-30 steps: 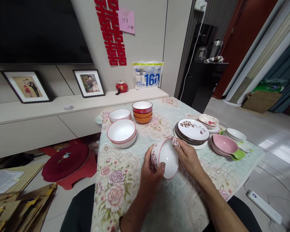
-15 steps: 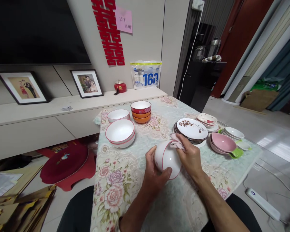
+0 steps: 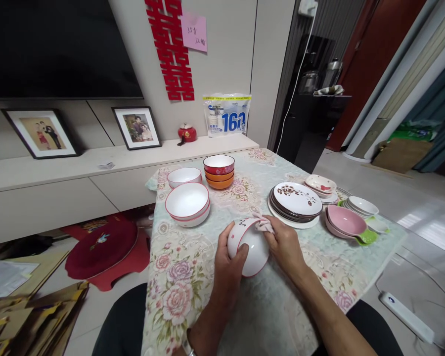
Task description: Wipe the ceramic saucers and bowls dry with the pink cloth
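Observation:
A white bowl [image 3: 255, 252] with a red rim is tilted on its side above the table, its inside turned towards the right. My left hand [image 3: 228, 257] grips it from the left, thumb over the rim. A pale pink cloth [image 3: 264, 225] is bunched in my right hand [image 3: 284, 242], which presses it on the bowl's upper rim. Left of the hands stand two stacked white bowls [image 3: 187, 201] with red rims, and another white bowl [image 3: 184, 176] behind them. Beside these is a stack of orange bowls [image 3: 219, 183] topped by a red bowl [image 3: 218, 169].
On the right of the flowered tablecloth [image 3: 193, 316] stand a stack of brown-rimmed plates [image 3: 296, 199], pink bowls [image 3: 345, 221], small white dishes [image 3: 362, 204] and patterned dishes [image 3: 321, 184]. A low cabinet [image 3: 133, 160] runs behind the table. A red stool [image 3: 107, 242] is at the left.
The bowl and both hands have shifted slightly left. The bowl has turned a little, showing more of its patterned outside, and the cloth stays at its rim.

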A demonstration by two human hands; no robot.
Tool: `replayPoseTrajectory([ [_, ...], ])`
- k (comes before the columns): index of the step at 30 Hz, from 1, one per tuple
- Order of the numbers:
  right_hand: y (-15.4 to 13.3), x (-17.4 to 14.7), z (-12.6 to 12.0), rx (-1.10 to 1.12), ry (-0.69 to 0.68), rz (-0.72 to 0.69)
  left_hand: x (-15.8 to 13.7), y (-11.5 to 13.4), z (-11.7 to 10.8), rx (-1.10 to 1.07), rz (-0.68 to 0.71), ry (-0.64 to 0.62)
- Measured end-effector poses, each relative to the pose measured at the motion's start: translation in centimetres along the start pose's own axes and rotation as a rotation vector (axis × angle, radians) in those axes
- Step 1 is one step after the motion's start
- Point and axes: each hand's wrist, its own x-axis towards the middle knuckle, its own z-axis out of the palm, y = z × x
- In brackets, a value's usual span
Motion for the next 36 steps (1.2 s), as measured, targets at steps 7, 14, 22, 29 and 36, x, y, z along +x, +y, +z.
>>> replayPoseTrajectory([
  [7,0.5,-0.2,0.4,0.285,-0.079,0.382,0.3,-0.3,0.2,-0.027,-0.019,-0.045],
  [14,0.2,-0.2,-1.8,-0.121,0.191,-0.206,0.0,-0.8,0.9,-0.012,0.022,-0.215],
  [22,-2.5,-0.3,-1.6,-0.179,0.178,-0.452,0.1,0.4,0.5,0.061,0.002,-0.103],
  [29,0.0,-0.3,0.1,-0.003,0.011,0.069,0.0,-0.3,0.5,-0.104,-0.092,0.006],
  [36,0.5,-0.2,0.5,0.172,-0.064,0.298,0.2,-0.4,0.7,-0.072,-0.041,-0.006],
])
